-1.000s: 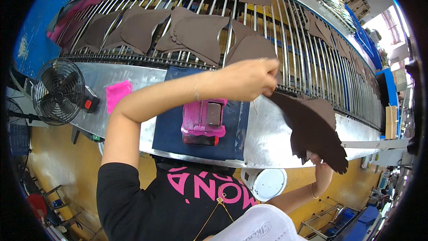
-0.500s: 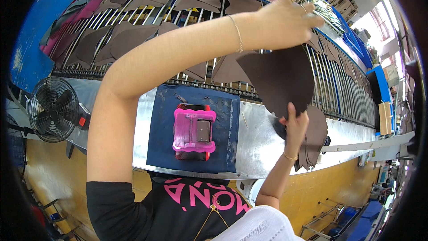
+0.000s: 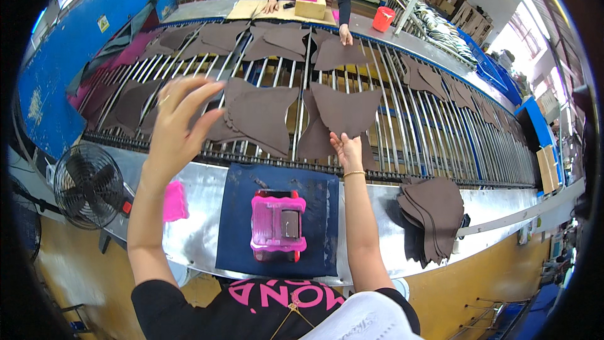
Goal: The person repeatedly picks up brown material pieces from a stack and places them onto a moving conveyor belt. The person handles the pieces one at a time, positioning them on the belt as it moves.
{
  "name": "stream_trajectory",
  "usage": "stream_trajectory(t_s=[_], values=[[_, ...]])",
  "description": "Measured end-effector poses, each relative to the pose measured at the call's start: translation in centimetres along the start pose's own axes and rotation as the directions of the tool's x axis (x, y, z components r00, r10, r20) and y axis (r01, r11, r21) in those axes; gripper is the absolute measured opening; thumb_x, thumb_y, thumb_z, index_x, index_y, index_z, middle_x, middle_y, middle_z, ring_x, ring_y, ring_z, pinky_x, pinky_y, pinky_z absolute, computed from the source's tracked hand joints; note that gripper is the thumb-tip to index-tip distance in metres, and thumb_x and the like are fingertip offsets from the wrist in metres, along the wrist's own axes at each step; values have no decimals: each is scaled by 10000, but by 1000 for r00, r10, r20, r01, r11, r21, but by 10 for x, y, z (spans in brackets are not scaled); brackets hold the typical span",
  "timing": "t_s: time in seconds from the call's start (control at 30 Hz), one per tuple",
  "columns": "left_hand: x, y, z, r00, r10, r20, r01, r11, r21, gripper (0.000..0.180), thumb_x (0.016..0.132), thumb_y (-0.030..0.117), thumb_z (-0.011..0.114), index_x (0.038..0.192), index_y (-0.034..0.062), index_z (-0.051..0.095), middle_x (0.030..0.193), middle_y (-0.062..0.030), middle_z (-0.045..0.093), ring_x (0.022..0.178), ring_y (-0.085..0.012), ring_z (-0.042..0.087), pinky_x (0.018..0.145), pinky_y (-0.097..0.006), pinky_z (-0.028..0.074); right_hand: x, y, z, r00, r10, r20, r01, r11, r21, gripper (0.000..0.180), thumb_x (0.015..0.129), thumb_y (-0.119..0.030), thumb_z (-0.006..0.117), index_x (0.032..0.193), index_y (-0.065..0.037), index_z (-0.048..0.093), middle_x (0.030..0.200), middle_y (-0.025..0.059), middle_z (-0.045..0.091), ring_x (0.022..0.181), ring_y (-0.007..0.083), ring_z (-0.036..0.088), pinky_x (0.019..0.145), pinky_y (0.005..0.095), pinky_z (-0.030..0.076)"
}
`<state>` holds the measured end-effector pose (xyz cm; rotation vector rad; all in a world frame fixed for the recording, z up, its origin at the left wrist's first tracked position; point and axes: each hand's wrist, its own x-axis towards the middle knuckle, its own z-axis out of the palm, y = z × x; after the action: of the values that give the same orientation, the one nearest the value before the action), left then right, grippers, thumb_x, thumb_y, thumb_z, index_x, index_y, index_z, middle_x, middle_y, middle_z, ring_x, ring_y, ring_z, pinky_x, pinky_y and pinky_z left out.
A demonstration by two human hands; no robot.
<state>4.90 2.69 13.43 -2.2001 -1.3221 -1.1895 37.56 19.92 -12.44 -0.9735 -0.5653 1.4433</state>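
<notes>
My right hand (image 3: 348, 151) pinches the lower edge of a flat brown cut piece (image 3: 346, 110), thumb against it, over the metal rollers (image 3: 415, 132). The piece overlaps other brown material beneath it. My left hand (image 3: 185, 116) is raised above the rollers with fingers and thumb apart, holding nothing. Closest to that hand is a group of overlapping brown pieces (image 3: 258, 110). On the bench in front of me, a pink and red tool-like block (image 3: 277, 226) with a metal plate rests on a dark blue mat (image 3: 236, 239).
A stack of brown pieces (image 3: 437, 214) lies at the bench's right. A black fan (image 3: 89, 178) and a pink pad (image 3: 175, 201) are at left. Across the rollers, a co-worker's hand (image 3: 345, 34) touches a brown piece (image 3: 340, 55). A red bucket (image 3: 383, 19) stands beyond.
My left hand has swung from the far right to the left. My right hand has brought a brown piece from beside the stack leftward onto the rollers. The co-worker has come into view.
</notes>
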Motion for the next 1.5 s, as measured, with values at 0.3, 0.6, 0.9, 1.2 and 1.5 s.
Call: stream_trajectory(t_s=[0.3, 0.6, 0.9, 1.2, 1.5], values=[[-66, -22, -7, 928, -369, 57, 373, 909, -184, 326, 838, 30, 610, 1161, 31, 568, 1053, -87, 582, 950, -185, 562, 889, -301, 404, -88, -52, -23, 996, -70, 64, 81, 980, -184, 339, 872, -357, 651, 819, -103, 432, 602, 42, 558, 424, 77, 500, 379, 195, 372], [-115, -30, 36, 828, -528, 192, 554, 712, -431, 248, 982, 161, 465, 1162, 7, 540, 718, -9, 446, 579, -57, 403, 523, -203, 341, -229, -167, -213, 584, -801, -132, -337, -91, -937, 283, 775, -269, 702, 928, -37, 645, 935, 159, 628, 905, 315, 580, 822, 416, 445], [-136, -29, 51, 854, -497, 157, 505, 715, -484, 386, 1012, 308, 380, 790, 12, 492, 575, -20, 445, 450, -64, 409, 458, -214, 299, -264, -164, -263, 469, -736, -487, -746, -35, -665, 621, 727, -405, 743, 1144, 16, 560, 1186, 209, 528, 1118, 366, 513, 919, 442, 443], [-136, -11, 35, 789, -576, 212, 607, 681, -410, 360, 1008, 275, 396, 836, -3, 545, 565, -34, 498, 516, -85, 468, 531, -233, 344, -255, -209, -275, 574, -460, -677, -511, 445, -736, 610, 781, -253, 719, 1227, 82, 471, 839, 161, 643, 575, 229, 647, 466, 327, 484], [-105, 13, 48, 859, -415, 299, 506, 778, -372, 255, 959, 207, 498, 915, -17, 612, 741, -53, 573, 637, -124, 525, 608, -251, 384, -274, -219, -120, 733, -645, -214, 20, 336, -942, 268, 962, -168, 478, 1171, -1, 498, 883, 124, 657, 522, 162, 641, 444, 256, 476]])
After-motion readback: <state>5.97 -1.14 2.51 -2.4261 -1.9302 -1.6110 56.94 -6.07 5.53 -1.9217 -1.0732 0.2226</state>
